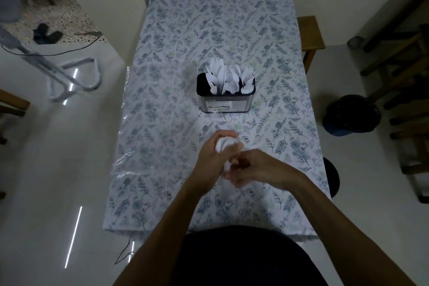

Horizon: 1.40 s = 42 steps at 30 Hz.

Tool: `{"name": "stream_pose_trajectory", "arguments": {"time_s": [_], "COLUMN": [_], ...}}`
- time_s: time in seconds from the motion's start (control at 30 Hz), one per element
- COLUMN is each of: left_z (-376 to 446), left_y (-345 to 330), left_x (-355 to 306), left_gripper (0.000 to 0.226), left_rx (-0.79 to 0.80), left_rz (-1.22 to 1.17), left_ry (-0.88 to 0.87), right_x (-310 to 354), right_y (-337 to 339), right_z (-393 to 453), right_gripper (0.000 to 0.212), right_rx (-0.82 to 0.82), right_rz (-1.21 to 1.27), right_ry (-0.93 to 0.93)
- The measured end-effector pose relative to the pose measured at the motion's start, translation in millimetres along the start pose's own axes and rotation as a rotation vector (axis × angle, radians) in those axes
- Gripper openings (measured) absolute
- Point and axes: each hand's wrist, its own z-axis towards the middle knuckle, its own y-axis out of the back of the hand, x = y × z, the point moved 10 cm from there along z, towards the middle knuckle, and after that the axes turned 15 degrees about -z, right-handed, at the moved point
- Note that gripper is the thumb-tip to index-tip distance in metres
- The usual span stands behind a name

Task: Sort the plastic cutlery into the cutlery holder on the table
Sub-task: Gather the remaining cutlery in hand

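A metal cutlery holder (224,103) with a black inside stands at the middle of the table. White plastic knives, spoons and forks (228,78) stick up out of it. Nearer to me, both hands meet over the tablecloth. My left hand (214,152) is wrapped around a bundle of white plastic cutlery (224,143), whose rounded ends show between the fingers. My right hand (251,168) grips the lower end of the same bundle. The fingers hide most of the bundle, and the picture is blurred there.
The table (176,104) carries a blue floral cloth under clear plastic. A wooden chair (311,35) stands at its right edge, a dark bin (351,115) on the floor beyond, a black stool (332,176) near my right arm, a white metal frame (74,79) on the left.
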Motion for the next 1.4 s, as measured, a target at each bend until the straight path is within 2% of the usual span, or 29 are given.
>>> {"name": "stream_pose_trajectory", "arguments": {"time_s": [0.13, 0.3, 0.37, 0.43, 0.53, 0.67, 0.77, 0.83, 0.9, 1.0, 1.1, 1.17, 1.4], "left_z": [-14.7, -1.3, 17.3, 45.2, 93.3, 134.8, 154.9, 166.6, 173.7, 175.3, 174.7, 173.5, 171.4], "left_y": [2.1, -6.4, -17.6, -32.1, -53.2, -68.6, -75.8, -77.1, -78.9, -73.1, -76.2, -79.5, -77.7], "left_x": [35.5, 38.3, 14.2, -20.6, -83.1, -152.9, -175.3, -180.9, -183.0, -181.0, -169.5, -166.3, -153.9], "left_gripper": [0.009, 0.011, 0.012, 0.012, 0.013, 0.016, 0.01, 0.011, 0.029, 0.045, 0.037, 0.041, 0.032], "left_rx": [-0.109, -0.141, -0.119, -0.085, -0.038, -0.057, -0.034, 0.012, 0.103, 0.131, 0.154, 0.153, 0.179], "left_rz": [0.059, 0.197, 0.215, 0.219, 0.198, 0.164, 0.144, 0.295, 0.59, 0.925, 1.036, 1.12, 1.088], "left_ry": [0.016, 0.019, -0.019, -0.078, -0.194, -0.326, -0.317, -0.279, -0.26, -0.251, -0.209, -0.216, -0.146], "right_x": [-31.6, -37.8, -13.8, 21.7, 88.2, 152.6, 176.3, 178.2, 168.0, 151.8, 137.1, 130.7, 118.3], "right_y": [-11.6, 4.2, 23.2, 49.8, 98.6, 149.5, 171.7, 181.7, 188.9, 187.8, 183.7, 182.2, 185.2], "right_z": [-10.0, -1.3, 4.1, 9.0, 18.1, 32.2, 37.7, 41.1, 45.4, 51.7, 61.5, 65.5, 74.5], "right_gripper": [0.011, 0.008, 0.01, 0.021, 0.019, 0.024, 0.031, 0.031, 0.024, 0.043, 0.045, 0.046, 0.038], "right_rx": [0.012, -0.204, -0.308, -0.405, -0.538, -0.618, -0.665, -0.676, -0.685, -0.731, -0.766, -0.766, -0.682], "right_rz": [0.002, -0.412, -0.521, -0.618, -0.706, -0.777, -0.774, -0.747, -0.769, -0.787, -0.753, -0.733, -0.812], "right_ry": [-0.069, -0.066, -0.029, 0.013, 0.107, 0.136, 0.165, 0.167, 0.116, 0.087, 0.078, 0.071, -0.01]}}
